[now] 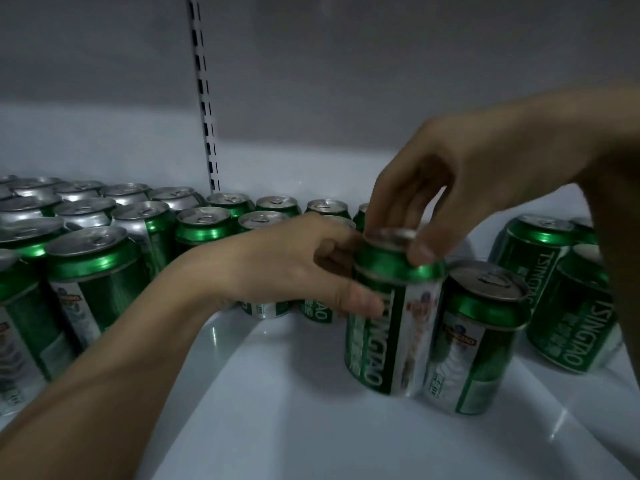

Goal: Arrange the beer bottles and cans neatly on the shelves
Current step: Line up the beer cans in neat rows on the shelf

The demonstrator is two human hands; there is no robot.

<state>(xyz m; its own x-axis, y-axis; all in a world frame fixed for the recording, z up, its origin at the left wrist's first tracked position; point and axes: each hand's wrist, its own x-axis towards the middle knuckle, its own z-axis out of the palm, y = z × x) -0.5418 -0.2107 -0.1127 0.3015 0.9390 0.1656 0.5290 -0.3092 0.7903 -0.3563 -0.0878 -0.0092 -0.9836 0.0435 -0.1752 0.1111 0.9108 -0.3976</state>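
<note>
A green Tsingtao beer can stands upright on the white shelf near the middle. My left hand grips its left side, thumb on the label. My right hand pinches its top rim from above with curled fingers. A second green can stands touching it on the right. Several more green cans stand in packed rows on the left and along the back.
Three more cans stand at the right, partly hidden by my right forearm. A slotted metal upright runs down the grey back wall. Bare shelf lies in front of the held can.
</note>
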